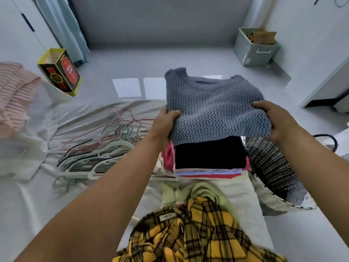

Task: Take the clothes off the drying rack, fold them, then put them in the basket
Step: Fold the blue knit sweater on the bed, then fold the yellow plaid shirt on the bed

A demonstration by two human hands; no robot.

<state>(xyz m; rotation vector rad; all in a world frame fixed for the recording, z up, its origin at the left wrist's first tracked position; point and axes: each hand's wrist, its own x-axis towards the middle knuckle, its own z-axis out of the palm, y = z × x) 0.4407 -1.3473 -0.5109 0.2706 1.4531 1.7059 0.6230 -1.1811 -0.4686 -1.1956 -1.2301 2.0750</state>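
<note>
The 2 grips clasp a folded blue-grey knit sweater (213,110) from either side: the left grip (166,123) pinches its edge with the thumb on top, and the right grip (273,120) curls round the opposite edge. Directly beneath the sweater sits a stack of folded clothes (207,156), dark layer uppermost. A woven basket (264,195) stands just right of the right grip. Left of the left grip, hangers (105,146) lie heaped on the bed (37,186). A yellow plaid shirt (198,233) lies crumpled nearer the person, below both grips.
</note>
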